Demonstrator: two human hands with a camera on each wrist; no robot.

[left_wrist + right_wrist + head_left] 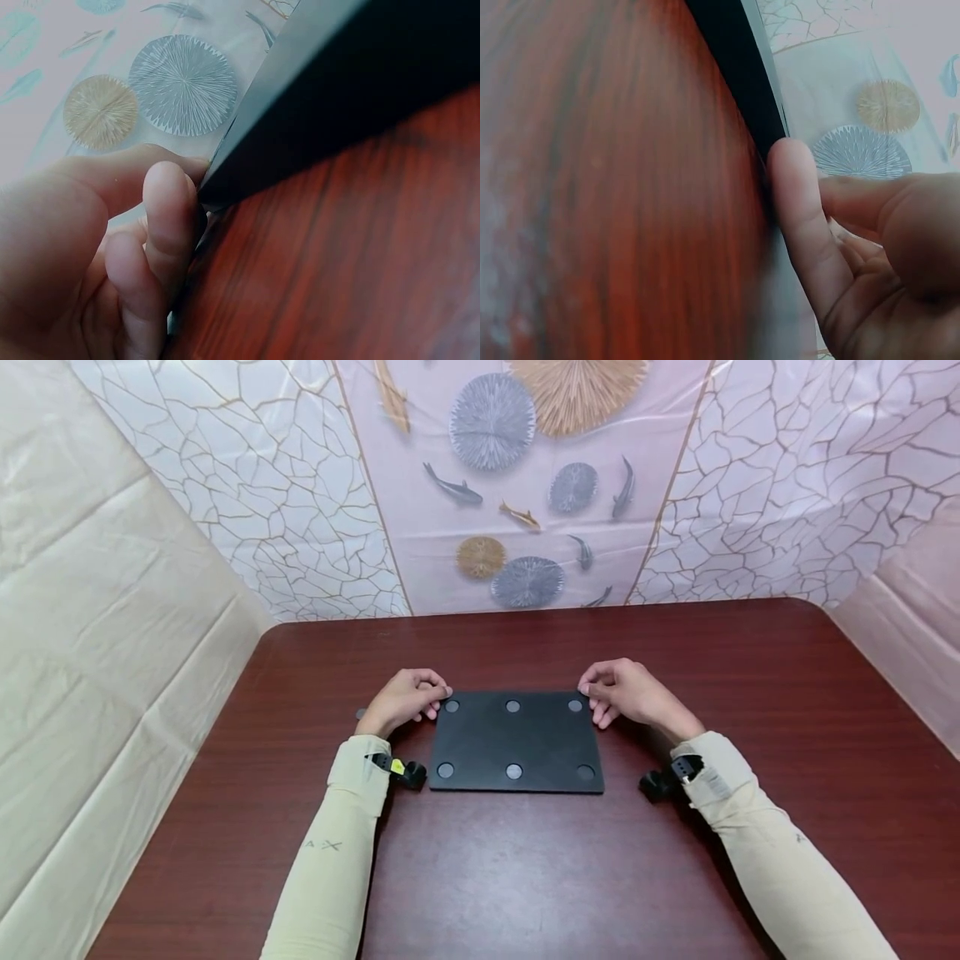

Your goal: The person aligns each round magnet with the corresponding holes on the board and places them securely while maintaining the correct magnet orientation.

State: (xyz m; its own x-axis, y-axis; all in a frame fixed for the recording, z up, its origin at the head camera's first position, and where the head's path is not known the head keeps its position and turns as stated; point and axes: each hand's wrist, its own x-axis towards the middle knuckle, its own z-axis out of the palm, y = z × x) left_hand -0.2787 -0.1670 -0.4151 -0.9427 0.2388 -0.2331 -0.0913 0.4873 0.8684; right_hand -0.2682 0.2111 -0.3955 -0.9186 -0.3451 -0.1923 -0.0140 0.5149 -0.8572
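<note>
A flat black rectangular board point(517, 739) lies in the middle of the table, with several round grey spots in two rows on its upper face. At its far left corner my left hand point(405, 697) pinches the edge between thumb and forefinger. My right hand point(630, 693) pinches the far right corner the same way. In the left wrist view the left thumb and fingers point(166, 210) meet at the corner of the board's dark side. The right wrist view has a right fingertip point(793, 169) against the board's edge point(746, 71), other fingers curled behind.
The dark red wooden table point(517, 877) reaches back to a patterned curtain point(525, 485). A small grey round piece point(361, 713) lies beside the left wrist, partly hidden by it. Pale fabric point(112, 610) hangs along the left side.
</note>
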